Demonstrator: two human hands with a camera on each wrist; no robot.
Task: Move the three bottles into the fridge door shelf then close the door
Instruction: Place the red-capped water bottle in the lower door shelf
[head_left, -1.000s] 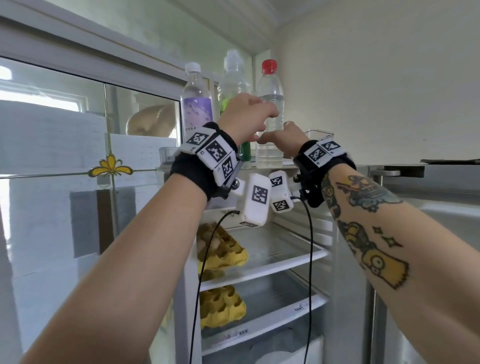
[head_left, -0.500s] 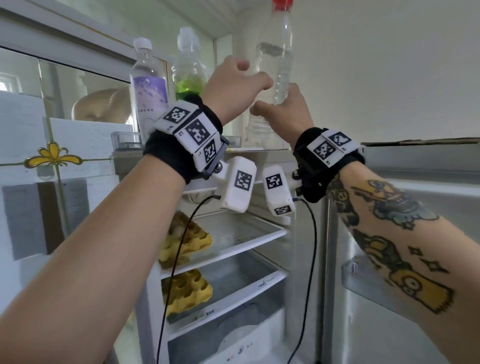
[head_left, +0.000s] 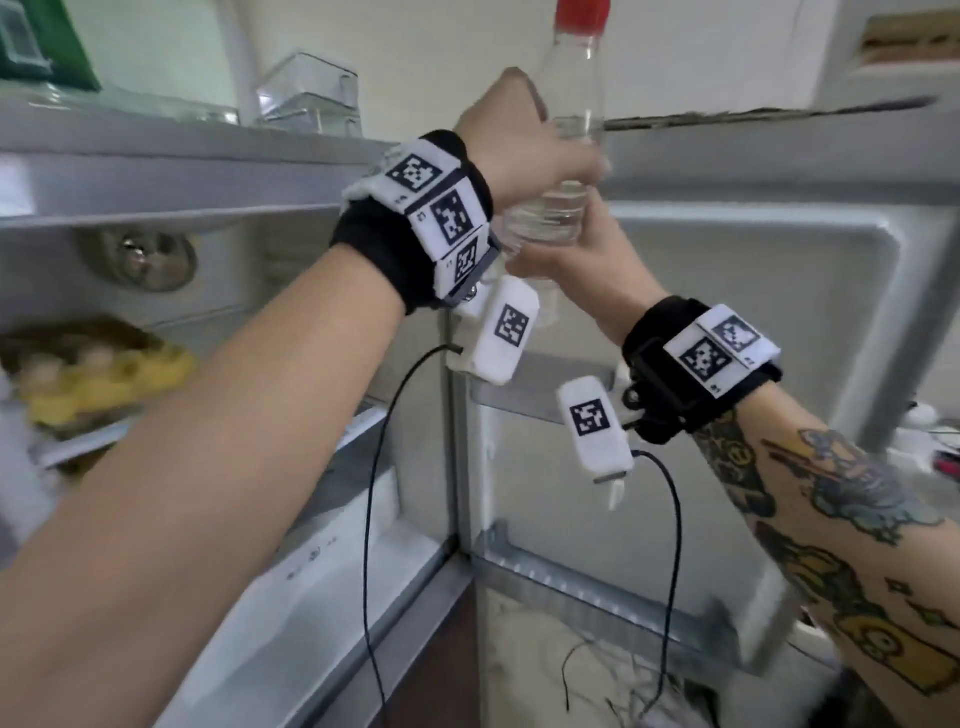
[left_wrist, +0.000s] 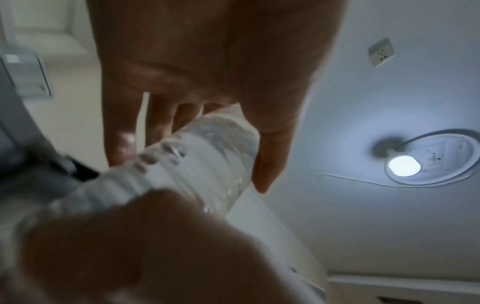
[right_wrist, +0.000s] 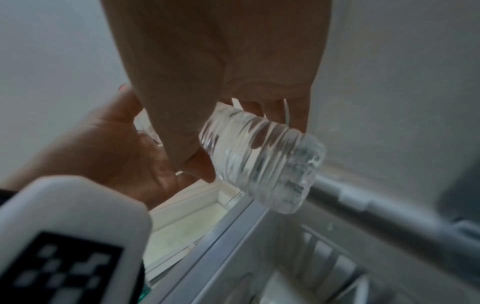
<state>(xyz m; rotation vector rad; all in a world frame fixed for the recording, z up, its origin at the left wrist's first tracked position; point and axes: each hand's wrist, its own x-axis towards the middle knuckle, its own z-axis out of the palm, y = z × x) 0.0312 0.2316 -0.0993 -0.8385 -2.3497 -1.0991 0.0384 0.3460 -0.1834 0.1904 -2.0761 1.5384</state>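
The fridge door (head_left: 753, 312) stands open, its door shelf (head_left: 597, 582) low below the hands. The bottle (head_left: 576, 104), clear with a red cap, is upright in the air before the door. The left hand (head_left: 524, 150) wraps its middle and the right hand (head_left: 587, 249) grips its lower part; it looks light, smooth and slightly soft, so the ribbed lower body seems the best hold.

Both hands, the left hand (head_left: 524, 150) and the right hand (head_left: 587, 254), fill the upper middle of the frame around the clear bottle (head_left: 569, 135), which stands over the open fridge door (head_left: 753, 291). Below it, in the lower middle, the door shelf (head_left: 597, 582) lies open from above behind its low front rail, though two dangling black cables (head_left: 374, 467) cross that path. At left, the egg carton (head_left: 88, 374) takes up the inner shelf.
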